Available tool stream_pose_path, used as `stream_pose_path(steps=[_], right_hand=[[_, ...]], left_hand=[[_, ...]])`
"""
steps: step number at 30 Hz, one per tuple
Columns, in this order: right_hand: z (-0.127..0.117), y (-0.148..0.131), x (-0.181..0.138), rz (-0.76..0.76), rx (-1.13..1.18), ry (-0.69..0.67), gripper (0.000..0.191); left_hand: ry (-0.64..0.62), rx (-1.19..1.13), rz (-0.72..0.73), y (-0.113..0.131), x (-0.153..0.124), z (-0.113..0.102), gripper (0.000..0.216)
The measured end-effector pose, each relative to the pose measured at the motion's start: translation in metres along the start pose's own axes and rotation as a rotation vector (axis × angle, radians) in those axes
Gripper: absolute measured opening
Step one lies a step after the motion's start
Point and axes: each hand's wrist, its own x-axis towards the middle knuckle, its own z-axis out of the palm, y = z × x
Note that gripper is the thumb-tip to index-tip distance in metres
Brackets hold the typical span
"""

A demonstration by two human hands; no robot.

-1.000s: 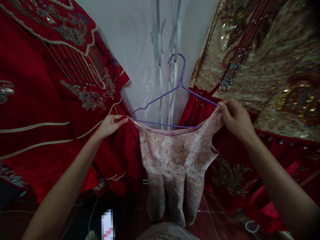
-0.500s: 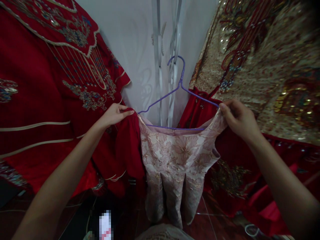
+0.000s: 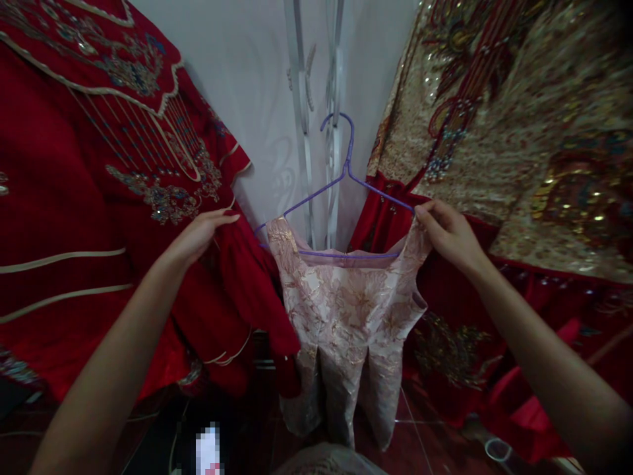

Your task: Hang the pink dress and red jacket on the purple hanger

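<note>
Pink floral dress point(image 3: 346, 297) hung mid-scene on purple hanger point(image 3: 316, 195), between red garment point(image 3: 54, 204) left and gold garment point(image 3: 509, 178) right.
Right hand point(image 3: 448, 231) pinched dress's right strap by hanger; left hand point(image 3: 198, 232) pinched red cloth point(image 3: 252, 277) left of dress, apart from left strap. Metal rack point(image 3: 298, 86) behind.

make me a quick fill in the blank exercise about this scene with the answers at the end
1. The right hand pinches one shoulder of the floral garment, which is on a ____ hanger.
2. The fingertips of the left hand are at ____ cloth.
3. In the picture, the hanger is ____ the white-trimmed costume and the gold-sequined costume.

Missing words: purple; red; between.
</note>
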Motion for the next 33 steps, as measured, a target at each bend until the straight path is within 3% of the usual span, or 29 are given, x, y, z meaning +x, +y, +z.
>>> stream_pose_path(steps=[2, 4, 8, 13, 17, 21, 25, 28, 30, 33], right_hand=[[0.002, -0.001, 0.003, 0.006, 0.052, 0.01, 0.037], [0.004, -0.002, 0.005, 0.012, 0.116, 0.009, 0.038], [0.003, -0.005, 0.005, 0.063, 0.192, -0.092, 0.038], [-0.006, -0.006, 0.009, 0.096, 0.222, -0.227, 0.041], [-0.025, 0.003, 0.022, 0.14, 0.212, -0.324, 0.046], [-0.031, 0.017, 0.035, 0.398, 0.394, -0.582, 0.052], [0.018, 0.016, 0.037, 0.467, 0.465, -0.861, 0.047], [0.071, 0.002, 0.035, 0.342, 0.54, -1.138, 0.035], [0.099, -0.009, 0.035, 0.271, 0.604, -1.172, 0.036], [0.12, -0.02, 0.039, 0.173, 0.647, -1.199, 0.04]], left_hand=[[0.059, -0.083, -0.073, -0.002, 0.0, -0.019, 0.025], [0.089, -0.14, -0.085, 0.0, 0.0, -0.023, 0.025], [-0.036, -0.141, -0.069, 0.015, 0.003, 0.01, 0.023], [-0.153, -0.249, 0.15, 0.04, 0.011, 0.06, 0.02], [-0.139, -0.33, 0.23, 0.048, 0.012, 0.07, 0.024], [-0.172, -0.338, 0.192, 0.04, 0.014, 0.067, 0.023], [-0.207, -0.406, 0.189, 0.027, 0.022, 0.067, 0.02], [-0.227, -0.431, 0.137, 0.02, 0.028, 0.07, 0.017], [-0.218, -0.433, 0.11, 0.017, 0.03, 0.07, 0.015], [-0.202, -0.418, 0.103, 0.015, 0.03, 0.067, 0.014]])
